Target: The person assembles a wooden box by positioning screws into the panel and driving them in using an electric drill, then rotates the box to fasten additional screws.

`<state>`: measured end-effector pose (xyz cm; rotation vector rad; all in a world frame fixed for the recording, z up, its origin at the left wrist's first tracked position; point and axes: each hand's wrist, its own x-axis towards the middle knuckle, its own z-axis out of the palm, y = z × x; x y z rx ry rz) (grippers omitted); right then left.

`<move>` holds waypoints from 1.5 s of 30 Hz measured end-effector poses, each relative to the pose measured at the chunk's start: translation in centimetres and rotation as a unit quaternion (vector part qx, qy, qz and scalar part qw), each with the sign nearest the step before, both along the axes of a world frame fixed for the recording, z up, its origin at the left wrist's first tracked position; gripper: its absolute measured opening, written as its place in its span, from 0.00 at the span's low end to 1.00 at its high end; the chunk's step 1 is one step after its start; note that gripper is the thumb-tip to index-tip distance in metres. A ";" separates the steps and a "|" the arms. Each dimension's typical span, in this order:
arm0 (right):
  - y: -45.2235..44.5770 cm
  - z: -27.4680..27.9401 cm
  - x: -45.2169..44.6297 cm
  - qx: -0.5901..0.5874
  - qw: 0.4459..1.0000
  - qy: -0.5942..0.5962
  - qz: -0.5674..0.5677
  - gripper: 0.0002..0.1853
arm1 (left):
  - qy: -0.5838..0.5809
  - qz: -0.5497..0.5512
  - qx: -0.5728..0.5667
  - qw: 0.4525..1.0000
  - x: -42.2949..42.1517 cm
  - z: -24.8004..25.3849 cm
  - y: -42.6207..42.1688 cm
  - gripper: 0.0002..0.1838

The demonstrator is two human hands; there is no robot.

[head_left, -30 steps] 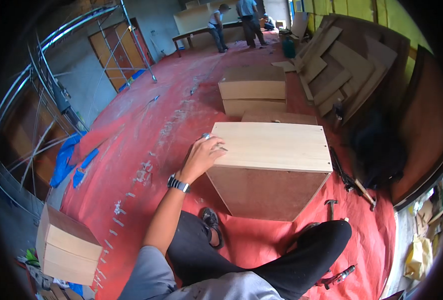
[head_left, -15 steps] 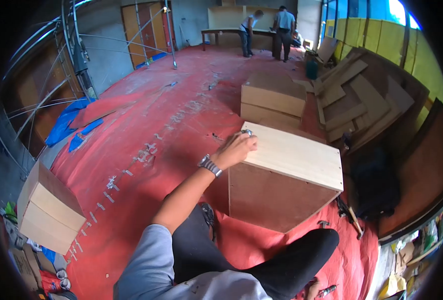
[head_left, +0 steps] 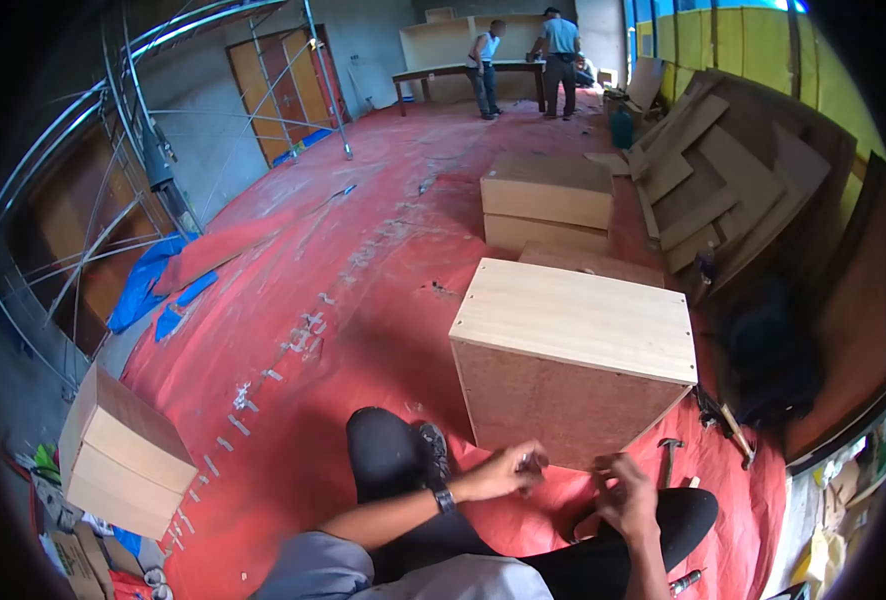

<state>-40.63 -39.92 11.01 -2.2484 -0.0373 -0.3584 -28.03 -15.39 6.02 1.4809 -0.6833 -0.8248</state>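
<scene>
A wooden box (head_left: 573,320) with a pale top and reddish-brown side stands on the red floor covering, in front of my crossed legs. My left hand (head_left: 508,472), a watch on its wrist, is just in front of the box's lower edge, fingers curled round something small and dark that I cannot make out. To its right my right hand (head_left: 625,492) is raised over my right leg with bent fingers; whether it holds anything is unclear. Neither hand touches the box. A hammer (head_left: 670,455) lies right of my right hand, and a drill-like tool (head_left: 685,581) is partly visible below.
More boxes stand behind (head_left: 546,200) and at the lower left (head_left: 128,455). Wood panels (head_left: 713,180) lean at the right. Metal scaffolding (head_left: 143,120) rises at the left. Two people stand by a long table (head_left: 431,72) at the back, with another person low beside them.
My left hand has left the box's top corner and come down towards my lap. My right hand has risen into fuller view beside it. The camera view has shifted.
</scene>
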 end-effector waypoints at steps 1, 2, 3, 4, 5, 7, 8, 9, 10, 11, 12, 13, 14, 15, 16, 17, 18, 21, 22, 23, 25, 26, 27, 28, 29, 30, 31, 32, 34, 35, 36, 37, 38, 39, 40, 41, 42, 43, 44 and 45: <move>1.4 1.8 1.2 -0.064 0.995 0.041 0.060 0.15 | 0.033 -0.018 0.014 0.999 -0.2 -1.8 -0.2 0.10; 1.3 1.0 2.1 -0.100 0.984 0.060 0.136 0.18 | 0.107 -0.005 0.026 0.994 -0.3 -3.4 -0.4 0.12; 1.2 -0.4 3.5 -0.137 0.965 0.075 0.212 0.22 | 0.118 -0.007 0.039 0.992 0.0 -4.9 -0.6 0.14; 1.1 -1.7 4.3 -0.159 0.951 0.115 0.239 0.24 | 0.128 -0.008 0.053 0.990 0.4 -5.8 -0.7 0.15; 0.9 -3.3 4.8 -0.180 0.935 0.153 0.265 0.26 | 0.136 -0.010 0.067 0.988 0.8 -6.1 -0.7 0.16; 0.7 -6.5 5.5 -0.167 0.918 0.203 0.298 0.28 | 0.168 -0.037 0.101 0.980 2.0 -6.5 -0.7 0.19; 0.8 -7.8 5.6 -0.134 0.918 0.216 0.306 0.29 | 0.184 -0.051 0.118 0.975 2.7 -6.6 -0.7 0.21; 0.7 -9.1 5.7 -0.100 0.916 0.229 0.312 0.29 | 0.194 -0.071 0.122 0.971 3.2 -6.8 -0.6 0.22; 1.2 -8.5 6.0 -0.075 0.903 0.281 0.317 0.30 | 0.203 -0.093 0.125 0.967 3.7 -7.0 -0.7 0.23; 1.6 -8.8 6.4 -0.076 0.909 0.270 0.307 0.32 | 0.212 -0.114 0.128 0.962 4.3 -7.2 -0.8 0.24; 2.2 -9.4 6.2 -0.076 0.915 0.262 0.297 0.33 | 0.219 -0.120 0.128 0.960 4.5 -7.6 -0.9 0.24; 2.6 -9.7 6.2 -0.076 0.921 0.252 0.287 0.35 | 0.224 -0.126 0.129 0.958 4.8 -8.1 -0.9 0.25; 2.9 -10.0 6.4 -0.069 0.924 0.243 0.287 0.34 | 0.230 -0.134 0.131 0.955 5.2 -8.5 -0.9 0.25; 3.0 -10.1 6.5 -0.060 0.927 0.235 0.286 0.32 | 0.237 -0.142 0.132 0.952 5.3 -9.1 -1.0 0.25; 3.0 -10.1 6.7 -0.055 0.930 0.226 0.285 0.31 | 0.230 -0.144 0.133 0.953 5.4 -8.9 -1.0 0.24; 2.8 -12.0 6.9 -0.001 0.936 0.192 0.294 0.31 | 0.235 -0.147 0.118 0.954 5.4 -10.0 -1.1 0.24; 2.7 -13.8 7.2 0.052 0.938 0.157 0.306 0.30 | 0.225 -0.144 0.116 0.957 5.5 -10.9 -1.3 0.24; 2.5 -16.2 7.5 0.087 0.936 0.147 0.307 0.27 | 0.214 -0.151 0.116 0.958 5.2 -12.7 -1.6 0.26; 2.1 -17.1 7.5 -0.012 0.943 0.141 0.301 0.25 | 0.211 -0.160 0.111 0.958 5.3 -12.7 -1.6 0.26; 1.5 -18.3 7.4 -0.108 0.940 0.133 0.294 0.23 | 0.205 -0.158 0.106 0.960 5.7 -12.5 -1.4 0.27; 2.5 -14.8 8.4 0.002 0.946 0.148 0.289 0.19 | 0.262 -0.131 0.102 0.951 5.7 -12.6 -0.7 0.32; 2.9 -12.8 8.5 0.037 0.941 0.191 0.276 0.16 | 0.265 -0.137 0.104 0.949 5.6 -12.7 -0.8 0.33; 3.4 -10.7 8.8 0.071 0.935 0.231 0.260 0.13 | 0.273 -0.162 0.110 0.942 4.7 -13.6 -1.4 0.35; 2.8 -11.7 7.9 0.088 0.924 0.263 0.264 0.16 | 0.291 -0.155 0.105 0.938 4.5 -15.4 -1.4 0.37; 2.5 -13.3 8.6 0.105 0.913 0.281 0.277 0.18 | 0.286 -0.155 0.116 0.939 4.7 -15.0 -1.5 0.37; 2.3 -14.5 8.5 0.092 0.914 0.269 0.289 0.20 | 0.280 -0.147 0.125 0.940 4.7 -14.4 -1.5 0.37; 2.1 -15.3 8.3 0.092 0.907 0.298 0.284 0.21 | 0.270 -0.137 0.135 0.943 5.1 -13.9 -1.5 0.37; 2.1 -16.1 8.0 0.090 0.899 0.324 0.279 0.22 | 0.275 -0.135 0.121 0.944 5.3 -14.1 -1.4 0.37; 1.9 -16.8 8.6 0.088 0.898 0.318 0.291 0.24 | 0.274 -0.137 0.132 0.943 6.2 -13.4 -1.4 0.37; 1.9 -16.8 8.9 0.090 0.903 0.287 0.307 0.25 | 0.278 -0.140 0.137 0.940 6.1 -13.2 -1.5 0.37; 1.8 -16.8 8.6 0.091 0.907 0.258 0.321 0.27 | 0.260 -0.126 0.123 0.949 5.7 -13.8 -1.6 0.36; 1.6 -17.4 8.1 0.123 0.897 0.275 0.323 0.27 | 0.251 -0.128 0.128 0.951 5.3 -14.2 -1.6 0.36; 1.3 -17.9 7.8 0.153 0.888 0.289 0.324 0.28 | 0.241 -0.130 0.132 0.953 5.1 -14.5 -1.7 0.35; 1.2 -18.4 7.9 0.129 0.895 0.294 0.310 0.28 | 0.223 -0.132 0.136 0.956 5.6 -14.7 -2.0 0.34; 1.3 -18.3 8.2 0.105 0.901 0.299 0.295 0.28 | 0.212 -0.135 0.139 0.958 6.1 -14.0 -2.2 0.32; 1.4 -18.3 8.4 0.082 0.906 0.305 0.281 0.29 | 0.201 -0.137 0.144 0.959 6.3 -13.1 -2.2 0.31; 1.3 -18.3 8.8 0.040 0.902 0.329 0.277 0.29 | 0.192 -0.137 0.149 0.960 6.4 -12.5 -2.3 0.29; 1.4 -17.9 8.7 0.036 0.908 0.325 0.263 0.24 | 0.130 -0.137 0.152 0.970 6.3 -12.9 -2.3 0.27; 1.5 -17.5 8.6 0.032 0.913 0.321 0.248 0.20 | 0.068 -0.136 0.156 0.976 6.4 -13.4 -2.4 0.26; 1.6 -17.0 8.3 0.063 0.930 0.285 0.221 0.12 | 0.005 -0.134 0.159 0.978 6.3 -13.9 -2.4 0.24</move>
